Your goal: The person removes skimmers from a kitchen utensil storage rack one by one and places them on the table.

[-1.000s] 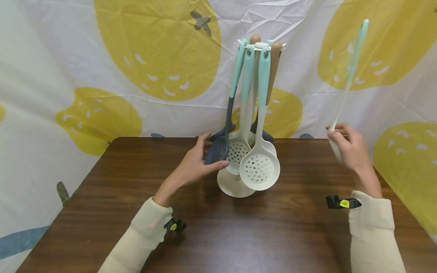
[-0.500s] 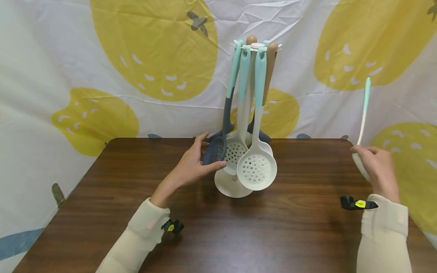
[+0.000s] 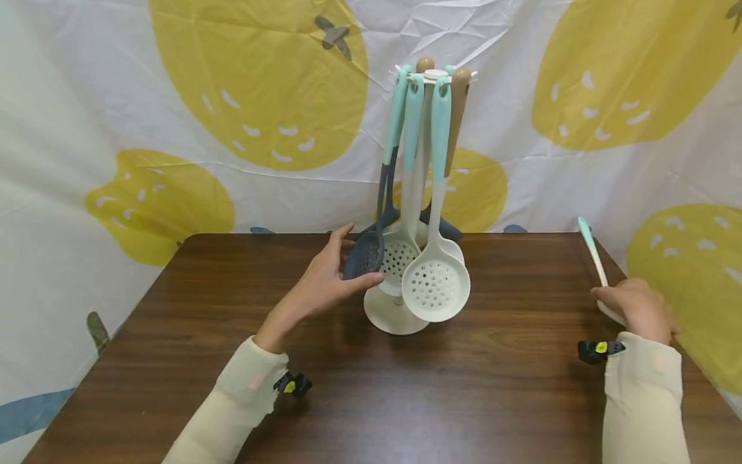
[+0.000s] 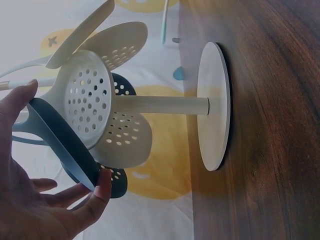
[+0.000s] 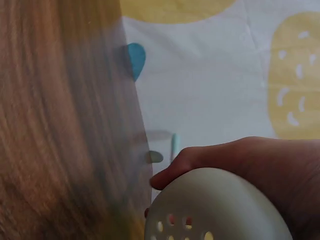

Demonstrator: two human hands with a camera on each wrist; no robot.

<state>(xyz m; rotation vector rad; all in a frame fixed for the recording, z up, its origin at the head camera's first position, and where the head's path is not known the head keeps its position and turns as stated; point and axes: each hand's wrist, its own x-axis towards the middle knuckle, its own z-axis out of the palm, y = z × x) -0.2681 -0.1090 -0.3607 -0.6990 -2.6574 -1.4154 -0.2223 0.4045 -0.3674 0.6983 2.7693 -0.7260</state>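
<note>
My left hand [image 3: 324,277] holds the round head of a dark blue skimmer [image 4: 62,137] between thumb and fingers. This skimmer still hangs by its mint handle from a white utensil stand [image 4: 215,130]. At the right side of the table my right hand [image 3: 637,306] grips a white skimmer [image 5: 217,200] by its head. Its mint-tipped handle [image 3: 592,248] points up and away, low over the table's back right corner. In the right wrist view holes show in its curved head, while the fingers are mostly hidden behind it.
Several more utensils hang round the stand, among them a white perforated ladle [image 3: 436,287] in front and one with a brown handle [image 3: 458,122]. The brown wooden table [image 3: 464,399] meets a white curtain [image 3: 278,200] printed with yellow fruit.
My right hand has carried the white skimmer right and down, its handle dropping from high up to near table level. My left hand keeps its place on the dark blue skimmer.
</note>
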